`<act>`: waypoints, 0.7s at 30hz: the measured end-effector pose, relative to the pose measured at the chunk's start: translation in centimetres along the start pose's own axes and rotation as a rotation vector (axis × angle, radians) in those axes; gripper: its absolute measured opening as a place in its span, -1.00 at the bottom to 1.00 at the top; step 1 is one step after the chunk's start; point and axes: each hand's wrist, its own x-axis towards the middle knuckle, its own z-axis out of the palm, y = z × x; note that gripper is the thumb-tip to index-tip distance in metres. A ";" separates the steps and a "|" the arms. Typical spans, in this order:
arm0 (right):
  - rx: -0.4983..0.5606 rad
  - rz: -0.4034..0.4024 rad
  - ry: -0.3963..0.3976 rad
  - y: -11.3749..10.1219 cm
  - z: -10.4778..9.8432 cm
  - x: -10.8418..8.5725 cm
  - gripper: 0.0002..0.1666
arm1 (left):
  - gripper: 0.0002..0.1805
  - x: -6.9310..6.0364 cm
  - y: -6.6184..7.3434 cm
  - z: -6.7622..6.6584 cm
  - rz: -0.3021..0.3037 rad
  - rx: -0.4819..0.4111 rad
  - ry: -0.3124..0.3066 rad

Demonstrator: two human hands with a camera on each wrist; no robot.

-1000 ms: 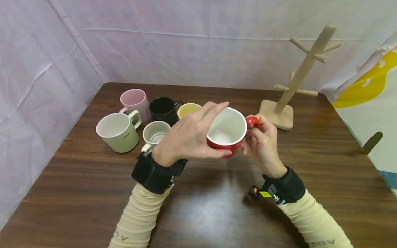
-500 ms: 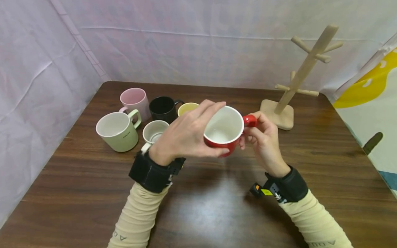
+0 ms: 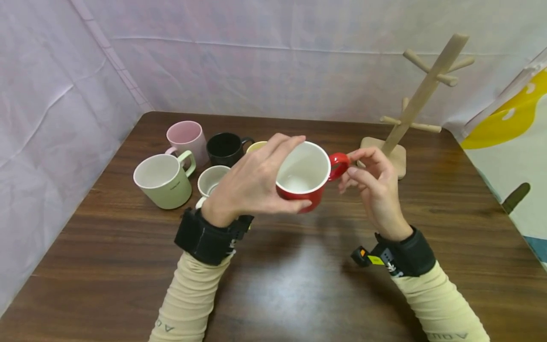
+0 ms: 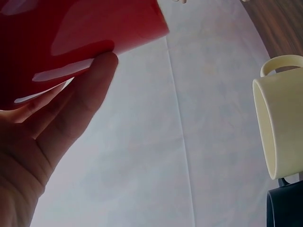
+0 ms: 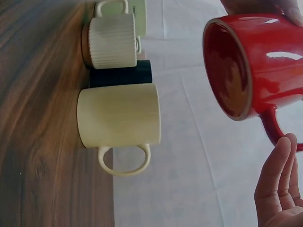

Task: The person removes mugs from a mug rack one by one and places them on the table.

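Note:
A red mug (image 3: 315,194) with a white inside is held up over the table, tilted so its mouth faces the head camera. My left hand (image 3: 252,183) grips its body from the left, thumb below and fingers above. At the mug's handle (image 3: 339,166), which points right, my right hand (image 3: 378,190) has its fingertips touching or very close to the outer curve, not wrapped round it. In the right wrist view the mug's base (image 5: 227,71) shows, and the fingers (image 5: 279,165) look fairly straight beside the handle.
Left of the hands stand a green mug (image 3: 168,187), a pink mug (image 3: 194,145), a black mug (image 3: 224,151), a small white cup (image 3: 209,183) and a yellow mug (image 5: 120,116). A wooden mug tree (image 3: 412,107) stands at the back right of the brown table (image 3: 448,228).
The left hand and the red mug have shifted slightly left and up. My right hand has loosened its pinch on the handle and drawn a little to the right.

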 end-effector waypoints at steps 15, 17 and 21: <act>-0.172 -0.242 0.259 -0.3 -0.5 1.0 -0.87 | -0.01 -0.2 0.0 -0.5 -0.038 0.015 -0.010; -0.226 -0.257 0.254 -0.4 -0.8 1.0 -0.87 | -0.02 -0.2 -0.1 -0.5 -0.051 0.010 -0.024; -0.400 -0.296 0.227 -0.6 -1.4 1.1 -0.93 | -0.04 -0.4 -0.2 -0.5 -0.076 -0.003 -0.046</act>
